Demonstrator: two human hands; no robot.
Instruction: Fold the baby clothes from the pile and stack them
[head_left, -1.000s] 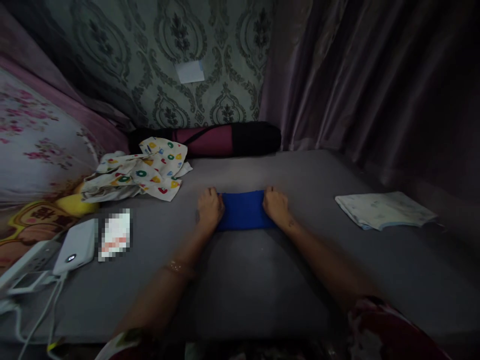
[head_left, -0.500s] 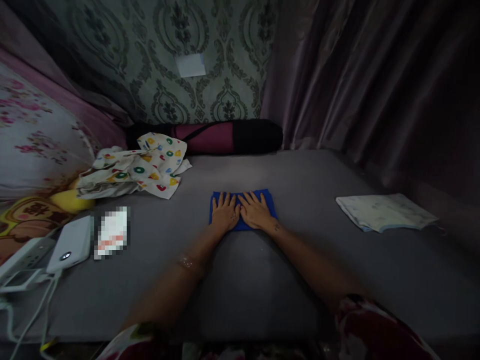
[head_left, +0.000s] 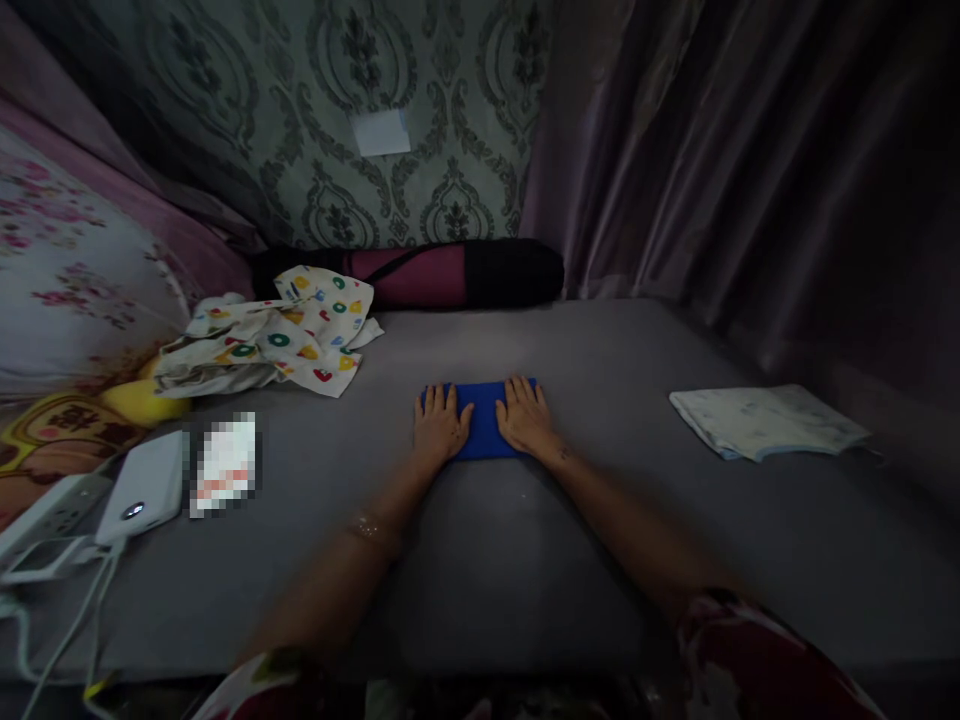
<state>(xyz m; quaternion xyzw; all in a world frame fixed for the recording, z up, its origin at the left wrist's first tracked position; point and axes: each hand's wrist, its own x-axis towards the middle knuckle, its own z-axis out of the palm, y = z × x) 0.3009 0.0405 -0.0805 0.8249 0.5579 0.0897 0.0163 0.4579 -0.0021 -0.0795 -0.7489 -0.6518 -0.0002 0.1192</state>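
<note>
1. Left hand point(head_left: 442, 425): palm down, flat on left part of blue cloth point(head_left: 482, 425); fingers straight and slightly spread, thumb out toward the middle. Not gripping.
2. Right hand point(head_left: 526, 418): same pose on right part of the cloth, fingers pointing away from the person, thumb along the inner side. Not gripping.
3. Blue cloth: folded to a small rectangle, lying flat on gray surface point(head_left: 622, 380), center, in front of the person. Bare strip of blue between the hands; hands apart.
4. Right side, well apart from hands: pale folded cloth point(head_left: 769, 420), flat.
5. Back left: crumpled printed cloth point(head_left: 326, 325), partly in front of pink-and-black roll point(head_left: 427, 277) near patterned wall point(head_left: 442, 70).
6. Left side: white power bank point(head_left: 146, 485) with lit display, cables point(head_left: 71, 635) at its near end, power strip point(head_left: 56, 515) beside it. Pixelated item point(head_left: 225, 465) just right of power bank; can't tell what.
7. Bracelet point(head_left: 367, 527) on left arm. Purple curtain point(head_left: 630, 190) back right.
</note>
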